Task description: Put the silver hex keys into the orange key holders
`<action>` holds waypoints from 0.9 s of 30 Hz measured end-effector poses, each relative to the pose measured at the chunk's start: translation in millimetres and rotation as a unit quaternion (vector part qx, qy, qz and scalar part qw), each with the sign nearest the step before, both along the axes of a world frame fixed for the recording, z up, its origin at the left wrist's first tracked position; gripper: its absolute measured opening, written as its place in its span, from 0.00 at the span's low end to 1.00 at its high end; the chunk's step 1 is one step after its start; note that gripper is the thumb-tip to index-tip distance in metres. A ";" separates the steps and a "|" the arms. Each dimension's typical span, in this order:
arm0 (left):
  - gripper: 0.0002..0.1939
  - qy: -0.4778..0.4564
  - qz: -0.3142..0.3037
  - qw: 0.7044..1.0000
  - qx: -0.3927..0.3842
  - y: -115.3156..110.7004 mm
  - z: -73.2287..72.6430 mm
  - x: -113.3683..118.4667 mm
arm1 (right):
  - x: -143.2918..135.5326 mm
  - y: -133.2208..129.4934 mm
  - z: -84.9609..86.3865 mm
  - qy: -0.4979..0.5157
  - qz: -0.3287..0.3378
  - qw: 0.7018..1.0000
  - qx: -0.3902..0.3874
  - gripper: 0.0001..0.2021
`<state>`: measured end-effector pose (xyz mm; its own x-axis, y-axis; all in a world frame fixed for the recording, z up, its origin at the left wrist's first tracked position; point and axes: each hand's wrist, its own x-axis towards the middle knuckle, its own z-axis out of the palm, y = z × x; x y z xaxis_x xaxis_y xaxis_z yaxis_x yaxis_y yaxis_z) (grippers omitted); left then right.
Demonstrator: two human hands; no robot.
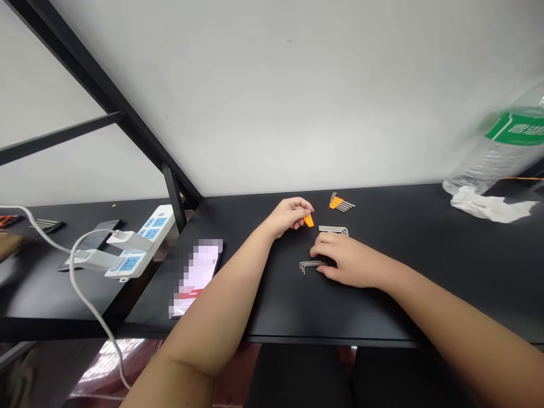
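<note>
"While the left hand point(291, 217) pinches one orange holder point(309, 220), the right hand point(346, 258) is down low on the counter point(297, 311)! What have its fingers got?"

"They're curved, thumb set apart from the forefinger, around the ends of the nearer set of hex keys point(311, 264). Gripping or just touching? I can't tell from here."

"And the left fingers?"

"Closed, no doubt there! Thumb and fingertips have that holder between them, lifted toward the back edge from the middle of the counter."

"Give me the count!"

"Two orange holders in all: the one in hand, and a second holder point(335, 202) lying close to the back edge with several keys fanned out of it. Two loose sets of keys as well: the nearer one, and the farther set point(331, 229) just beyond the right hand, packed too tightly to number each key."

"Around the edges?"

"One bottle point(484, 161) at the back edge, well over to the right, one crumpled tissue point(488, 205) beside it! Over on the left, one phone point(198, 277) by the counter's front-left corner, and beside the left edge, one power strip point(155, 226) carrying two white plugs point(130, 241)!"
</note>
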<state>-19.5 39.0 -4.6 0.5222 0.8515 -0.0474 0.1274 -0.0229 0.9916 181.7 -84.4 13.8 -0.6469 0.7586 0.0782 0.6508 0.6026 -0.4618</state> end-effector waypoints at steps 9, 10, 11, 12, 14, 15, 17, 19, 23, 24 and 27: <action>0.10 -0.063 0.043 0.996 -0.042 2.4 -1.8 0.2 | -3.9 8.1 -9.6 -0.005 -0.018 0.999 0.028 0.04; 0.10 -0.077 0.052 0.995 -0.047 2.9 -1.5 0.1 | -7.8 9.3 -11.6 -0.009 -0.027 0.999 0.043 0.05; 0.10 -0.090 0.062 0.993 -0.052 3.6 -1.4 -0.2 | -11.0 10.7 -13.0 -0.015 -0.038 0.998 0.056 0.06; 0.10 -0.103 0.072 0.991 -0.055 4.7 -1.4 -0.7 | -13.0 12.4 -13.6 -0.021 -0.048 0.996 0.067 0.06; 0.11 -0.122 0.093 0.986 -0.058 7.3 -2.1 -2.3 | -11.4 16.9 -12.8 -0.025 -0.067 0.994 0.081 0.05; 0.11 -0.130 0.103 0.984 -0.057 8.7 -2.6 -3.3 | -7.2 19.8 -11.3 -0.019 -0.077 0.993 0.086 0.05; 0.11 -0.142 0.120 0.981 -0.051 11.0 -3.8 -5.4 | 8.1 26.7 -7.4 0.004 -0.110 0.990 0.094 0.07; 0.12 -0.148 0.126 0.980 -0.049 12.0 -4.6 -6.8 | 29.9 34.9 -3.9 0.015 -0.168 0.981 0.096 0.07; 0.19 -0.135 0.109 0.983 -0.051 11.3 -4.2 -6.1 | 67.0 49.3 -4.1 -0.029 -0.227 0.973 0.033 0.08; 0.22 -0.128 0.107 0.985 -0.046 10.9 -4.0 -5.4 | 71.0 51.6 -5.6 -0.034 -0.216 0.976 0.019 0.08; 0.24 -0.107 0.103 0.988 -0.029 9.5 -3.5 -3.4 | 69.1 55.0 -10.8 -0.022 -0.200 0.980 0.000 0.07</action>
